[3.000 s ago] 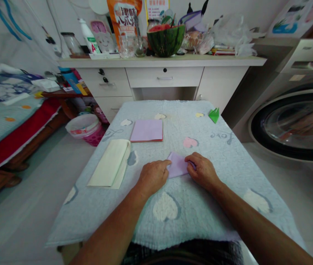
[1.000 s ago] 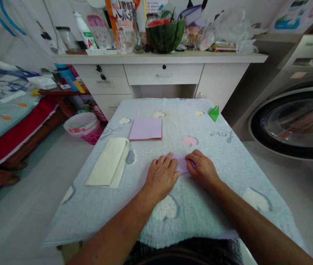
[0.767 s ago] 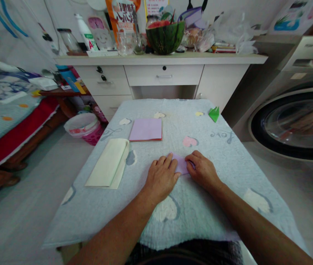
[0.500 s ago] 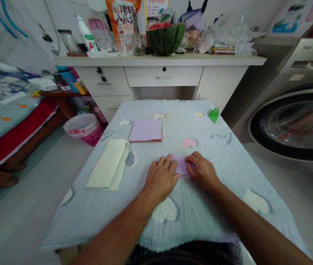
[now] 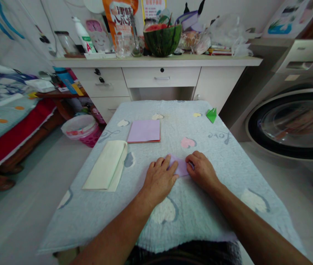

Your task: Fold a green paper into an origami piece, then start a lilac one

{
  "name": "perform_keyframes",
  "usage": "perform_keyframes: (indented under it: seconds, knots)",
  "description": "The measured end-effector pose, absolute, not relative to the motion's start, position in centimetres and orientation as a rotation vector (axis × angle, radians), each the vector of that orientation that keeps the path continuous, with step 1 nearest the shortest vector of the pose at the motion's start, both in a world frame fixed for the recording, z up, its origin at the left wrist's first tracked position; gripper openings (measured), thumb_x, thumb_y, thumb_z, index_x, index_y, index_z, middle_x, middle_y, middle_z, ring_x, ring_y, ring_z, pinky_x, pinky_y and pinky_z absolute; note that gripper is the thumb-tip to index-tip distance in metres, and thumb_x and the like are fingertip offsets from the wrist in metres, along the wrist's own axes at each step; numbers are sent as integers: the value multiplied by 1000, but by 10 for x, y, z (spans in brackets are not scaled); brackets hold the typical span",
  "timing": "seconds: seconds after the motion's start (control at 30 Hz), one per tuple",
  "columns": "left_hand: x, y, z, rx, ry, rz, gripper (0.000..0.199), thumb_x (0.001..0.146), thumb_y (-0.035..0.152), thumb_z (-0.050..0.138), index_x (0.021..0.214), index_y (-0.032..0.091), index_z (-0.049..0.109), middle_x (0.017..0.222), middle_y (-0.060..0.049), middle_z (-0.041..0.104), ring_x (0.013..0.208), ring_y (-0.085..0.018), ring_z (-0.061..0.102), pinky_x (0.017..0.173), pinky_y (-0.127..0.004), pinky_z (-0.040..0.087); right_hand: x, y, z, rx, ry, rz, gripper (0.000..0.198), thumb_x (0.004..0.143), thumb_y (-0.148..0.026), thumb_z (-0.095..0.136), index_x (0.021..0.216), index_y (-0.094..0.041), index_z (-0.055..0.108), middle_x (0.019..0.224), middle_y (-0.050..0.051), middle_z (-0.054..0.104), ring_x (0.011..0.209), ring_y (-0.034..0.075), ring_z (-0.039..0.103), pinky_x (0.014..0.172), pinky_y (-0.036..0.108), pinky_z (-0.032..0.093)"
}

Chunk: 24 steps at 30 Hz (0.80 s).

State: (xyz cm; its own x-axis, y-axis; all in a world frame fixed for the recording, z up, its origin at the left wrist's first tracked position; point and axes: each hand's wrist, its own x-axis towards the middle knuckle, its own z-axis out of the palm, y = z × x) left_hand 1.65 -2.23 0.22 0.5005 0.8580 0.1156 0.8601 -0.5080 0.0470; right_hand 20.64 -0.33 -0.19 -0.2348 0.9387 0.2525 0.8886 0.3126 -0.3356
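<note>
A small sheet of purple paper (image 5: pixel 182 168) lies on the cloth-covered table (image 5: pixel 197 206), partly hidden under both hands. My left hand (image 5: pixel 160 176) rests flat on its left part, fingers spread. At its right edge my right hand (image 5: pixel 200 167) is closed, thumb and fingers pinching the paper. Farther off sits a square stack of coloured paper (image 5: pixel 144 130), purple on top with a red edge below. To the left is a folded cream sheet (image 5: pixel 105 165). A green folded paper piece (image 5: pixel 211 115) stands near the table's far right corner.
Behind the table runs a white cabinet (image 5: pixel 162 76) with half a watermelon (image 5: pixel 162 41), jars, a white bottle (image 5: pixel 83 35) and plastic bags on top. A washing machine (image 5: pixel 289 106) stands at the right. A pink bin (image 5: pixel 81 129) and a bed (image 5: pixel 13 121) are at the left.
The view has shifted slightly, moving the scene a little to the left. Both hands stay on the purple paper, with hardly any movement.
</note>
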Motion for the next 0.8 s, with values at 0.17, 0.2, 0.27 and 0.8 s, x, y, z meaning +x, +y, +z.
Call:
perform_keyframes:
  seconds: [0.17,0.2,0.27,0.8]
  knots:
    - [16,-21,-1,-2700,-1551,-201,45,94,45,46,135,29,46,146,-8,43,121,-28,45,92,-44,43,201,-7,-2,-1324,-2294,188,29,80,-4,47,98,-17,66,95,8,65,91,22,52,85,36,41]
    - [16,-21,-1,-2698,-1554,-207,45,94,45,46,136,29,45,146,-8,43,121,-28,44,93,-44,42,200,-8,-2,-1274,-2306,225,32,79,-3,46,102,-17,65,97,8,66,91,22,53,86,36,41]
    - [16,-22,-2,-2698,-1559,-221,46,94,46,46,136,30,45,146,-7,43,122,-28,44,93,-44,42,198,-9,-4,-1232,-2315,280,36,78,-1,44,106,-15,63,98,9,67,92,22,55,86,36,43]
    - [-8,-10,4,-2742,-1723,-468,25,91,23,51,115,22,58,131,-3,58,113,-23,48,96,-39,42,193,-9,3,-1237,-2471,260,20,91,-22,52,100,-16,69,99,11,62,92,22,54,83,36,42]
